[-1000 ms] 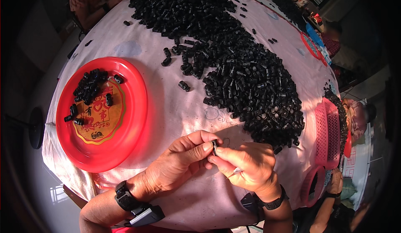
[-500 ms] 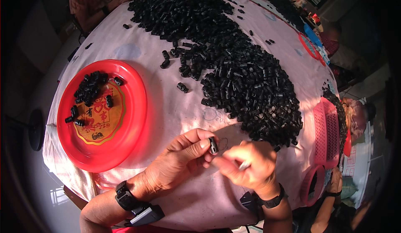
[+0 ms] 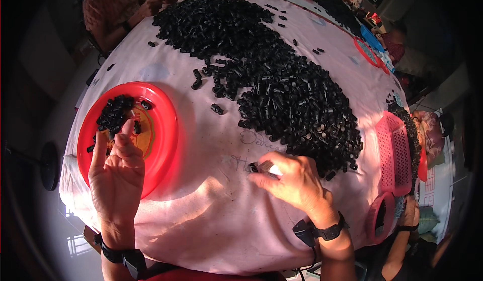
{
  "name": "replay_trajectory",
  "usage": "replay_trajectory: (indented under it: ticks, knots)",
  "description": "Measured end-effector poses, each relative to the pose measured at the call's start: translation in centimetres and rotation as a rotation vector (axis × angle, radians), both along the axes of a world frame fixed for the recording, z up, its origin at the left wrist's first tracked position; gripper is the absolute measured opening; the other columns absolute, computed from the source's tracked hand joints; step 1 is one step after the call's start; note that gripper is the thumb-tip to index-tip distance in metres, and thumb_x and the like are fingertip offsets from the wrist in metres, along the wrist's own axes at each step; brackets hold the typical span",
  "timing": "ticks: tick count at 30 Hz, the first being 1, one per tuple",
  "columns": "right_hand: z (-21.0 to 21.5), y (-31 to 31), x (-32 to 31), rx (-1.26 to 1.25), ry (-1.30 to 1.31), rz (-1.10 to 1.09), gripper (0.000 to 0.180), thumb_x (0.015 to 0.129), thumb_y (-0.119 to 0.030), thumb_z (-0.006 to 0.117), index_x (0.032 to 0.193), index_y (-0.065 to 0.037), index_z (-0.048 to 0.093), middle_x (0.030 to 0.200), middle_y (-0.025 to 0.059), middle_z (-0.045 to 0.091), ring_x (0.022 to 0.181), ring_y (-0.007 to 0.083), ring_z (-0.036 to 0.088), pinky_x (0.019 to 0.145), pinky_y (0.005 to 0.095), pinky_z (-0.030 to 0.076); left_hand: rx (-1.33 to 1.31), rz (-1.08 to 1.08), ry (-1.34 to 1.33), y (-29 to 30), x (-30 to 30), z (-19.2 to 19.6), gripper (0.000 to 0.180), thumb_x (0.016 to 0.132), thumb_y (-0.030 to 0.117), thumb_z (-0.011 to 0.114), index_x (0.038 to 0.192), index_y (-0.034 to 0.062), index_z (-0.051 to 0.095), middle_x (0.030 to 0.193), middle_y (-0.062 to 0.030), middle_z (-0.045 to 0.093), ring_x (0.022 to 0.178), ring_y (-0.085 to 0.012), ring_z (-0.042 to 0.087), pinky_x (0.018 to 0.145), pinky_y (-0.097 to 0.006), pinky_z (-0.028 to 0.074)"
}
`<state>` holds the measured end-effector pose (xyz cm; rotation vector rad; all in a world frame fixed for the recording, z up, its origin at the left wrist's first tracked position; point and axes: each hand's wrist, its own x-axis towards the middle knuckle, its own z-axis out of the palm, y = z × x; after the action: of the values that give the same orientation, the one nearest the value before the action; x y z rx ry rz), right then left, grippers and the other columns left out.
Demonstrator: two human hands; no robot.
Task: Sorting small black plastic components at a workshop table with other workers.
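Observation:
Over the near side of a red plastic plate (image 3: pixel 168 145) is my left hand (image 3: pixel 119 183), palm up, with its fingers apart and nothing visible between them. Its fingertips are close to several small black cylindrical plastic parts (image 3: pixel 114 111) lying in the plate. My right hand (image 3: pixel 297 183), above the cloth at the near end of a big pile of the same parts (image 3: pixel 282 95), pinches one black plastic part (image 3: pixel 253 167) between thumb and forefinger. A small white object (image 3: pixel 275 170), its kind unclear, shows inside that hand's grip.
A pink cloth (image 3: pixel 196 170) covers the table. Single black parts (image 3: pixel 217 109) lie left of the pile. Pink perforated baskets (image 3: pixel 395 152) stand at the right edge. Another person's hands (image 3: pixel 158 2) are at the far left; another person's arm (image 3: pixel 402 235) is at lower right.
My left hand has gone from the middle leftward to the red plate, and the part it held is no longer in its fingers. My right hand now pinches a black part.

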<state>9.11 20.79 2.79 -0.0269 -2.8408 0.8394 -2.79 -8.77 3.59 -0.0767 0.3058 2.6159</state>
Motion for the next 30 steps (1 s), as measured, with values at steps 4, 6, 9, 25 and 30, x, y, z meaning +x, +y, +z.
replay_trajectory:
  ticks: [4,6,9,25,30]
  knots:
    - [-0.7,-0.7,0.2,0.030,-0.075,0.039,0.024,0.083,-0.024,0.079,0.097,-0.006,0.070,0.084,0.0120,0.074,0.076,0.0289,0.073,0.065,0.0369,0.058,-0.209,-0.030,0.018,0.8,1.4,1.0,0.044,0.103,0.033,0.056,0.129,-0.0016,0.057,0.094,-0.0044,0.071,0.088,-0.0140,0.065,0.080,-0.026,0.053]
    - [-0.8,-0.8,0.6,0.048,-0.027,0.034,0.022,0.082,-0.019,0.080,0.096,-0.005,0.069,0.077,0.0089,0.073,0.070,0.0218,0.073,0.062,0.0330,0.056,-0.333,-0.169,0.120,2.6,3.0,1.3,0.035,0.101,0.029,0.059,0.124,0.0019,0.060,0.092,-0.0022,0.067,0.084,-0.0112,0.062,0.078,-0.026,0.049]
    - [-0.8,-0.8,0.1,-0.262,0.028,-0.016,0.022,0.079,-0.011,0.080,0.095,-0.006,0.067,0.077,0.0089,0.072,0.065,0.0198,0.072,0.058,0.0296,0.056,-0.643,-0.416,0.185,6.0,3.7,0.5,0.031,0.099,0.022,0.062,0.124,0.0047,0.056,0.097,-0.0014,0.060,0.082,-0.0091,0.058,0.077,-0.025,0.046]
    - [1.0,-2.1,0.4,-0.199,0.260,0.123,0.024,0.080,-0.005,0.082,0.099,-0.004,0.067,0.082,0.0074,0.074,0.062,0.0159,0.071,0.053,0.0262,0.055,-0.536,-0.678,0.175,9.7,3.7,-3.0,0.025,0.103,0.022,0.059,0.121,0.0078,0.066,0.105,0.0007,0.067,0.095,-0.0088,0.061,0.088,-0.027,0.050]
    - [0.6,-2.1,0.7,-0.175,0.290,0.126,0.029,0.078,-0.003,0.083,0.102,-0.005,0.068,0.078,0.0066,0.072,0.056,0.0150,0.068,0.050,0.0264,0.053,-0.504,-0.663,0.252,9.6,3.6,-3.6,0.024,0.104,0.021,0.057,0.121,0.0070,0.064,0.105,0.0004,0.066,0.095,-0.0091,0.060,0.089,-0.027,0.049]
